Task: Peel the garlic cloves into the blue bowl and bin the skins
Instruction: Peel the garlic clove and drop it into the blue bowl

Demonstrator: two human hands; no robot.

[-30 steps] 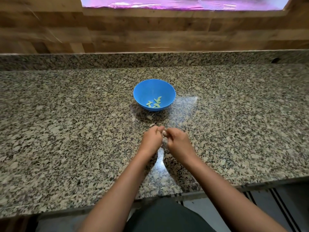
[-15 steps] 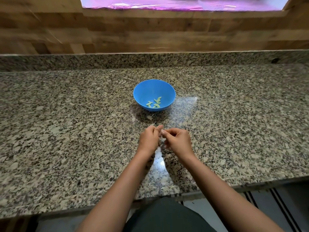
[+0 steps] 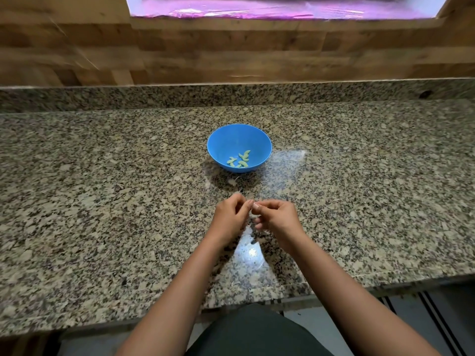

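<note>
Curled left hand (image 3: 228, 217) and right hand (image 3: 279, 219) still pinch one clove (image 3: 250, 202), barely visible, over bench (image 3: 102, 201). Right fingers have uncurled slightly. Peeling likely ongoing; bowl (image 3: 231, 140) contents unchanged.

The left hand (image 3: 230, 217) and right hand (image 3: 279, 218) pinch a pale bit (image 3: 250, 201), mostly hidden by fingers, too small to tell clove from skin. The window (image 3: 282, 9) is cut off at top.
</note>
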